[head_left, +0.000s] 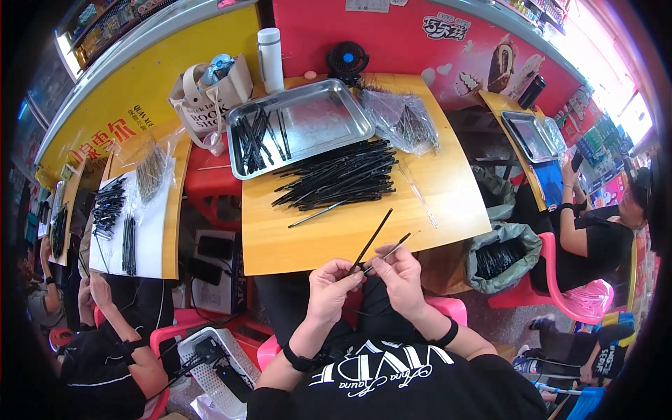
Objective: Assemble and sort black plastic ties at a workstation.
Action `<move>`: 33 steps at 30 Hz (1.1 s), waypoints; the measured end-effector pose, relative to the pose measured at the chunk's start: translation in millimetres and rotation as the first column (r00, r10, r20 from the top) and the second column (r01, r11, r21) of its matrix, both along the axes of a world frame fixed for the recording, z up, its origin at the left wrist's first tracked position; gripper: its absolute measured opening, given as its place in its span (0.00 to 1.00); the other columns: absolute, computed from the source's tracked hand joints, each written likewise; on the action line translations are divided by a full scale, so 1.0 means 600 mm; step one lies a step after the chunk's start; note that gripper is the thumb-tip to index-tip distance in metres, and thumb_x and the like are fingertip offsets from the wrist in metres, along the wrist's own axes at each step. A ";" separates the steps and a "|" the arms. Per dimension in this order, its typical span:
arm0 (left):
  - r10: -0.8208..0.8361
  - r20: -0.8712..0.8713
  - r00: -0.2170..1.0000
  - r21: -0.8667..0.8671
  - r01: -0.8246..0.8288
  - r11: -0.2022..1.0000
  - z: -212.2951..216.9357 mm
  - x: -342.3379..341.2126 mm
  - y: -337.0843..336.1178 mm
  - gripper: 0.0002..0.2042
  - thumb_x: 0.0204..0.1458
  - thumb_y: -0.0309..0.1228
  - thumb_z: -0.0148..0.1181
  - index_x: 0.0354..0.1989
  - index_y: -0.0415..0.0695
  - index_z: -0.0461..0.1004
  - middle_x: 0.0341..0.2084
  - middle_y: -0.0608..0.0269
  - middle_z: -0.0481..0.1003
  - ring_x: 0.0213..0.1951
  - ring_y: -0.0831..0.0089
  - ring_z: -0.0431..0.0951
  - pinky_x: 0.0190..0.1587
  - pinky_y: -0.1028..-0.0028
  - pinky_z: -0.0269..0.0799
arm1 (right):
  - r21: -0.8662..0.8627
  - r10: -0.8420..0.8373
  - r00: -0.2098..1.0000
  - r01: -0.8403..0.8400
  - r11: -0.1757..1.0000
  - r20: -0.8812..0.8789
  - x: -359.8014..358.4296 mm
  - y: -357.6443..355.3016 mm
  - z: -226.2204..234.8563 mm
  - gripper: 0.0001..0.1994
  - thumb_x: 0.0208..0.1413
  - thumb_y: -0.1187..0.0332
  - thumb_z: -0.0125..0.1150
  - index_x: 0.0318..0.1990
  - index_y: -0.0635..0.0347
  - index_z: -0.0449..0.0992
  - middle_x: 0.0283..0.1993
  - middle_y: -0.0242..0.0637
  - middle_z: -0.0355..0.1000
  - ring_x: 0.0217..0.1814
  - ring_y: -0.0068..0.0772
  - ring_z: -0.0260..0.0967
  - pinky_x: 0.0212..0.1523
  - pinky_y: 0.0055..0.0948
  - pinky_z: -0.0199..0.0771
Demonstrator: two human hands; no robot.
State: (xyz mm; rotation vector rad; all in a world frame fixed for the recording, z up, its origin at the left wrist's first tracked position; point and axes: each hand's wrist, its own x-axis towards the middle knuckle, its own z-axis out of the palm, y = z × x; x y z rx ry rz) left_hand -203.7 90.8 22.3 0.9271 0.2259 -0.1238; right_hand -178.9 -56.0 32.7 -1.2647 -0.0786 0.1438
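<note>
The long stick (pixel 371 241) is pinched by the fingers of the left hand (pixel 329 288), its length slanted away and right over the worktop (pixel 294 245). The short stick (pixel 401 241), just beside, is pinched by the right hand (pixel 403 283).

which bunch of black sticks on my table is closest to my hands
The large heap on the wooden tabletop, nearer your left hand and right hand; the smaller bunch lies farther off, inside the metal tray.
</note>
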 end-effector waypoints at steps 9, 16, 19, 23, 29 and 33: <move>0.075 0.037 0.997 -0.005 -0.075 0.997 -0.007 -0.008 -0.017 0.05 0.47 0.18 0.63 0.31 0.39 0.74 0.25 0.64 0.78 0.26 0.83 0.76 0.27 0.87 0.67 | 0.010 -0.096 0.995 0.095 0.995 0.032 -0.004 0.026 -0.003 0.05 0.59 0.78 0.49 0.42 0.66 0.65 0.32 0.34 0.69 0.30 0.17 0.68 0.31 0.17 0.70; 0.061 0.028 0.998 0.004 -0.061 0.998 -0.012 -0.002 -0.019 0.04 0.48 0.19 0.62 0.32 0.39 0.74 0.25 0.65 0.77 0.27 0.82 0.76 0.27 0.86 0.66 | -0.074 -0.139 0.987 0.145 0.987 0.079 0.006 0.030 -0.003 0.05 0.58 0.79 0.49 0.41 0.65 0.65 0.30 0.33 0.69 0.28 0.16 0.67 0.28 0.15 0.68; 0.072 0.008 0.997 -0.014 -0.072 0.997 -0.012 0.001 -0.013 0.04 0.48 0.19 0.62 0.32 0.39 0.74 0.25 0.65 0.77 0.27 0.82 0.75 0.27 0.86 0.66 | -0.003 -0.064 0.998 0.064 0.998 -0.007 0.017 0.027 -0.009 0.05 0.58 0.78 0.50 0.42 0.64 0.65 0.31 0.33 0.69 0.29 0.16 0.67 0.30 0.15 0.68; 0.094 -0.012 0.996 0.087 -0.092 0.992 0.005 0.027 0.020 0.08 0.51 0.21 0.58 0.40 0.37 0.75 0.29 0.64 0.77 0.26 0.82 0.73 0.27 0.86 0.64 | -0.004 0.062 0.998 -0.062 0.998 -0.015 0.046 -0.001 -0.012 0.09 0.60 0.72 0.53 0.46 0.63 0.67 0.37 0.35 0.71 0.34 0.19 0.69 0.35 0.19 0.70; 0.191 0.190 0.963 0.416 -0.255 0.873 0.062 0.158 0.161 0.21 0.45 0.13 0.50 0.51 0.36 0.71 0.36 0.65 0.76 0.33 0.81 0.72 0.34 0.83 0.63 | -0.312 -0.209 0.951 0.274 0.909 0.227 0.112 -0.049 -0.030 0.07 0.60 0.73 0.53 0.43 0.66 0.69 0.33 0.30 0.67 0.31 0.17 0.64 0.33 0.17 0.68; 0.283 0.274 0.919 0.576 -0.392 0.717 0.062 0.291 0.256 0.20 0.45 0.10 0.45 0.48 0.32 0.71 0.32 0.67 0.72 0.35 0.82 0.69 0.40 0.82 0.65 | -0.419 -0.214 0.913 0.355 0.835 0.347 0.121 -0.063 -0.067 0.04 0.56 0.76 0.55 0.37 0.66 0.70 0.29 0.31 0.65 0.26 0.17 0.62 0.26 0.18 0.63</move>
